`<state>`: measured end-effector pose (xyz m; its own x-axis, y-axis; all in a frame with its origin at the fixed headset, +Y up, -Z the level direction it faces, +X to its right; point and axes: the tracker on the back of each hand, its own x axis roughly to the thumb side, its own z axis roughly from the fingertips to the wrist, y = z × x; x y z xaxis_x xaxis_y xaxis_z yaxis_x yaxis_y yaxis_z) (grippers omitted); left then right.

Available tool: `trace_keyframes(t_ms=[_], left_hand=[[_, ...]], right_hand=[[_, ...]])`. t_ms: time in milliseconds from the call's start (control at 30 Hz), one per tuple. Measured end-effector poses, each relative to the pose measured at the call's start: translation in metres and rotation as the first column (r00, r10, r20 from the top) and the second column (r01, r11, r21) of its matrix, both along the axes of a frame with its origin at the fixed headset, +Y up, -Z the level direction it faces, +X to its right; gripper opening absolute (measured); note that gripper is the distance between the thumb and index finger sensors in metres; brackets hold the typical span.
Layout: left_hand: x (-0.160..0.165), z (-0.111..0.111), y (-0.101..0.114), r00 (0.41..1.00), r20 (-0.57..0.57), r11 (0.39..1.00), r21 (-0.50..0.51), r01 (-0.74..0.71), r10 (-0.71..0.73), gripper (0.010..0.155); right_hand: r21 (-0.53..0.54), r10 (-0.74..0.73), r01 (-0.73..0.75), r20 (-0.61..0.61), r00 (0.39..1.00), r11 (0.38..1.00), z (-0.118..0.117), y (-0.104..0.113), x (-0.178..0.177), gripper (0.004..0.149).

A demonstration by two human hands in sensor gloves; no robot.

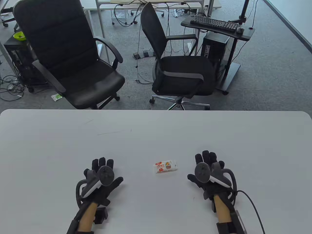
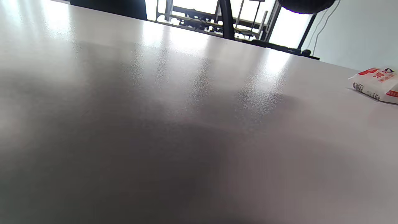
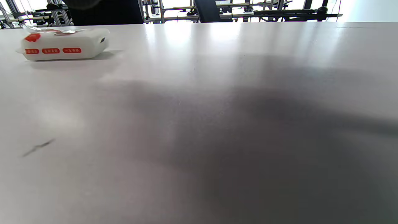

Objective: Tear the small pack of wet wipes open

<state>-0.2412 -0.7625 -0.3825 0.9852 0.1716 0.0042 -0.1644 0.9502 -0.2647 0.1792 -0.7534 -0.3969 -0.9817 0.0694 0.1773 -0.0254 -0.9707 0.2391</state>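
Note:
A small white wet-wipe pack (image 1: 165,167) with red and orange print lies flat on the white table (image 1: 156,131), between my two hands. My left hand (image 1: 103,168) rests flat on the table to the pack's left, fingers spread, holding nothing. My right hand (image 1: 207,160) rests flat to the pack's right, fingers spread, holding nothing. The pack shows at the right edge of the left wrist view (image 2: 377,84) and at the upper left of the right wrist view (image 3: 63,43). Neither wrist view shows any fingers.
Two black office chairs (image 1: 73,56) (image 1: 180,65) stand beyond the table's far edge. A keyboard stand (image 1: 217,25) and a computer tower stand at the back right. A cable (image 1: 253,207) runs from my right wrist across the table.

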Motion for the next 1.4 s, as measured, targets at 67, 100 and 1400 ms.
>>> trace_keyframes(t_ms=[67,100,1400], left_hand=[[0.0,0.0,-0.001,1.0,0.001,1.0,-0.002,0.008,-0.008,0.086],[0.0,0.0,-0.001,1.0,0.003,1.0,-0.004,0.009,-0.009,0.086],[0.17,-0.041,0.033,0.907,0.404,0.973,0.137,-0.185,0.116,0.072]], right_hand=[[-0.018,0.004,-0.004,0.004,1.0,1.0,-0.001,-0.001,-0.001,0.087],[-0.018,-0.002,0.002,0.003,1.0,1.0,-0.001,-0.001,-0.001,0.087],[0.192,-0.468,0.478,-0.098,0.878,0.857,0.007,0.016,-0.051,0.057]])
